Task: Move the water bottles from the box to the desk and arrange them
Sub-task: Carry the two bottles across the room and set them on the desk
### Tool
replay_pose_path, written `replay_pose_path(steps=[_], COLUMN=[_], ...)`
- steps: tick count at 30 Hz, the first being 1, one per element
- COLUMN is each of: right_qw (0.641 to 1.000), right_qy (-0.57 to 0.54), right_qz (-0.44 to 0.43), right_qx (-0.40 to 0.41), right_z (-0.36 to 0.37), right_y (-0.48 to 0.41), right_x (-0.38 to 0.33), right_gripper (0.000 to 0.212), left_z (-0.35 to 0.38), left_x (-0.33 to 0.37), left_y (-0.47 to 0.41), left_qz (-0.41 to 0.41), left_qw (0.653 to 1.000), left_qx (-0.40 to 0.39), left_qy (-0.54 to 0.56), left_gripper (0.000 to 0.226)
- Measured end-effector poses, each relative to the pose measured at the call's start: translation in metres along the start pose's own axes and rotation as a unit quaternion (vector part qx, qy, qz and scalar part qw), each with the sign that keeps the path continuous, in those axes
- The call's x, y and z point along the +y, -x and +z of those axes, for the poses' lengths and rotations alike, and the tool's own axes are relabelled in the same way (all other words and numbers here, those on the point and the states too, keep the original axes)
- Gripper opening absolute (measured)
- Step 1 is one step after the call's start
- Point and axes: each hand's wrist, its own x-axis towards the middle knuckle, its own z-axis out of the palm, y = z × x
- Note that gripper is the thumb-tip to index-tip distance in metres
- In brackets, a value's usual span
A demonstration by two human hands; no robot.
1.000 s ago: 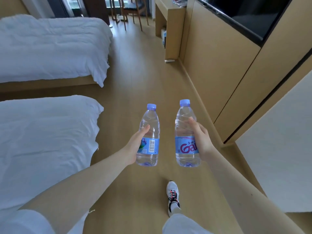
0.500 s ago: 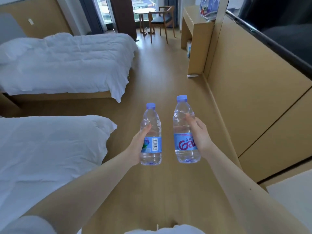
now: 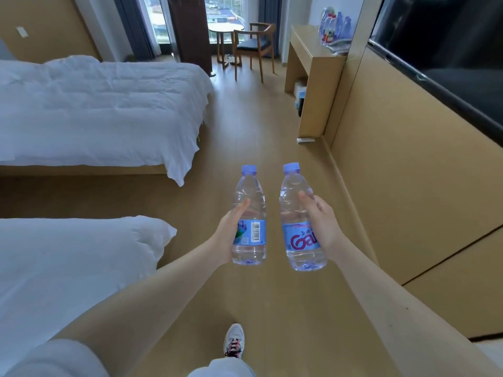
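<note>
Above wooden floor: left hand grasps left bottle, right hand right bottle; desk far ahead holds seemingly more bottles.

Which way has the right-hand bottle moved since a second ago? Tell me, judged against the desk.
Yes. The right-hand bottle, upright in the right hand, has moved forward along the floor toward the desk, which now looks nearer.
</note>
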Motion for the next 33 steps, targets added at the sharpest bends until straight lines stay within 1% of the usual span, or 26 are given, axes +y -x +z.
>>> replay_pose_path(steps=[3,6,9,12,17,21,23,24,28,29,31,32,33], right_qw=[1.0,0.999,0.998,0.997,0.997,0.998,0.998,0.999,1.0,1.0,1.0,1.0,0.999], right_qy=[0.0,0.01,0.009,0.012,0.029,0.027,0.031,0.031,0.024,0.021,0.022,0.027,0.032], right_qz=[-0.008,-0.027,-0.031,-0.028,-0.026,-0.018,-0.012,-0.007,0.008,0.009,0.008,0.006,0.0], right_qx=[0.018,0.041,0.06,0.077,0.073,0.056,0.051,0.045,0.009,0.004,0.003,0.006,0.01], right_z=[0.023,0.041,0.056,0.065,0.073,0.078,0.082,0.084,0.088,0.088,0.084,0.081,0.076], right_y=[-0.037,-0.075,-0.106,-0.131,-0.178,-0.226,-0.255,-0.271,-0.34,-0.357,-0.394,-0.414,-0.432], right_x=[-0.02,-0.036,-0.041,-0.04,-0.049,-0.055,-0.055,-0.055,-0.062,-0.068,-0.082,-0.091,-0.099], right_gripper=[0.037,0.043,0.046,0.047,0.05,0.051,0.049,0.046,0.04,0.044,0.06,0.064,0.06], left_z=[-0.018,-0.034,-0.044,-0.05,-0.058,-0.064,-0.068,-0.069,-0.069,-0.067,-0.061,-0.056,-0.051], left_x=[0.041,0.077,0.097,0.108,0.127,0.149,0.159,0.163,0.19,0.2,0.223,0.236,0.249], left_y=[-0.035,-0.068,-0.096,-0.121,-0.159,-0.189,-0.207,-0.217,-0.264,-0.278,-0.307,-0.323,-0.337], left_qz=[-0.002,0.005,-0.001,-0.013,-0.023,-0.027,-0.029,-0.024,-0.008,-0.002,0.003,0.004,0.006], left_qw=[1.0,0.999,0.998,0.997,0.998,0.998,0.998,0.999,0.999,0.999,0.999,0.999,0.999], left_qx=[-0.015,-0.036,-0.06,-0.073,-0.066,-0.056,-0.045,-0.038,-0.009,-0.003,0.005,0.007,0.009], left_qy=[-0.008,-0.02,-0.01,0.008,0.008,0.021,0.025,0.027,0.037,0.035,0.033,0.034,0.033], left_gripper=[0.067,0.064,0.065,0.06,0.067,0.061,0.059,0.062,0.088,0.089,0.087,0.084,0.079])
